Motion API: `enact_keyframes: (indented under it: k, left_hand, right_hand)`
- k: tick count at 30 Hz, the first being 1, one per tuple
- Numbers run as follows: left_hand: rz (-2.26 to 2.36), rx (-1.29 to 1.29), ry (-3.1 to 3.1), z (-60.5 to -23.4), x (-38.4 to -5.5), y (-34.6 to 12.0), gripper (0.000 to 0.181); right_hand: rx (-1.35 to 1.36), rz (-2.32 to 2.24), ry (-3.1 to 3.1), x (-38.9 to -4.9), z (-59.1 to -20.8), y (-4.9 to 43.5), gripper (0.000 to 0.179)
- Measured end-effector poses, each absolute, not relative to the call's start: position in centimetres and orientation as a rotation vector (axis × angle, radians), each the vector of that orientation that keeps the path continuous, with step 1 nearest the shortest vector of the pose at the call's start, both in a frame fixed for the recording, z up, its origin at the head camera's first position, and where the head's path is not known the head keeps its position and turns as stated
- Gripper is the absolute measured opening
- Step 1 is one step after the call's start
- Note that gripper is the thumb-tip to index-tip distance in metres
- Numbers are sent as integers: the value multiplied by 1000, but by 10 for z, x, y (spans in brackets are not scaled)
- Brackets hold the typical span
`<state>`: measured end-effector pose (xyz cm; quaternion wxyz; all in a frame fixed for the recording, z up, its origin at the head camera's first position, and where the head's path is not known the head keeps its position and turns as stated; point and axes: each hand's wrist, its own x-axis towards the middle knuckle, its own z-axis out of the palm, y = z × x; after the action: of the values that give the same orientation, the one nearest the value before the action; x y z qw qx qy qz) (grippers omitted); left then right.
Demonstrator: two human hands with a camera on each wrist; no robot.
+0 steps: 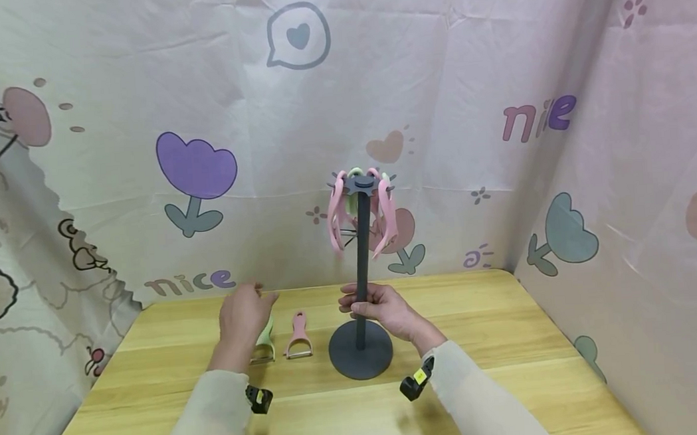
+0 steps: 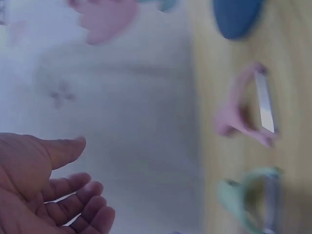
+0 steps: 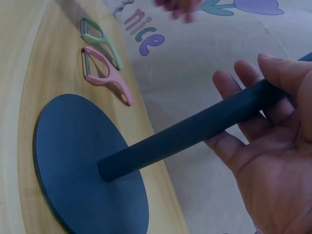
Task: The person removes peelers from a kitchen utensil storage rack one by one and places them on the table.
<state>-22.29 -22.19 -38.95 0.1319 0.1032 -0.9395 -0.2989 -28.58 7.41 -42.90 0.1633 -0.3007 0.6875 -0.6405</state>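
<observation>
A dark stand [image 1: 362, 263] rises upright from its round base [image 3: 73, 146] on the table. My right hand [image 1: 387, 308] holds its pole low down, thumb on one side and fingers behind. From the hooked top hang several pink and green peelers [image 1: 387, 218]. Left of the base lie a pink peeler [image 3: 111, 75] and a green peeler [image 3: 105, 41], side by side. My left hand [image 1: 243, 320] is in the air above the green peeler and partly hides it in the head view. In the left wrist view that hand's fingers [image 2: 73, 207] are loosely bent around nothing.
The wooden table [image 1: 313, 419] ends at a patterned cloth [image 1: 278, 248] that hangs behind it and on both sides. A small black camera [image 1: 260, 399] is strapped to my left wrist, another camera [image 1: 415, 383] to my right.
</observation>
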Motion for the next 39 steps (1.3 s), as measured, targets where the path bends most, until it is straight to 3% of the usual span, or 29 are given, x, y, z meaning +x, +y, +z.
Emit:
enact_keyframes:
  k: [14, 27, 39]
  left_hand:
    - [-1316, -21, -2344, -291, -195, -159, 39]
    - [-1521, -211, -2289, -264, -207, -143, 54]
    - [-1503, -259, -2328, -258, -215, -135, 44]
  right_hand:
    - [-849, -1825, 1966, -285, -430, 73, 39]
    - [-834, -1816, 1981, -286, -429, 74, 38]
    - [-843, -1815, 1971, -286, -429, 74, 37]
